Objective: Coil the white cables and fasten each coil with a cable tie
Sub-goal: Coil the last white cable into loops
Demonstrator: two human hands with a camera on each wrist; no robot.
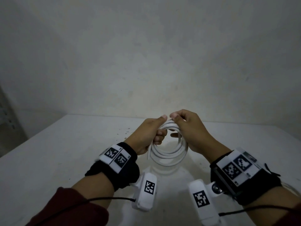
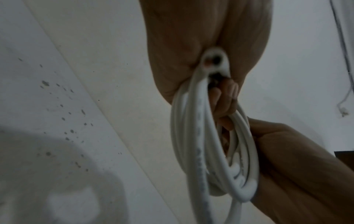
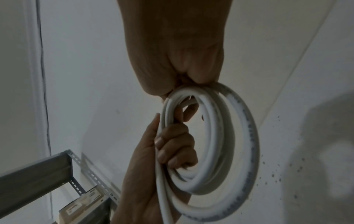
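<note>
Your left hand (image 1: pixel 149 134) had its fingers (image 3: pixel 172 150) curled round one side of the coil (image 1: pixel 169 154), likely to keep the loops bunched. Your right hand (image 1: pixel 189 129) pinched the top beside your left thumb. The coil hung below both hands, above the worktop (image 1: pixel 65 152).

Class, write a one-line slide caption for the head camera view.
Both hands, left hand and right hand, grip a coiled white cable above a pale table.
</note>
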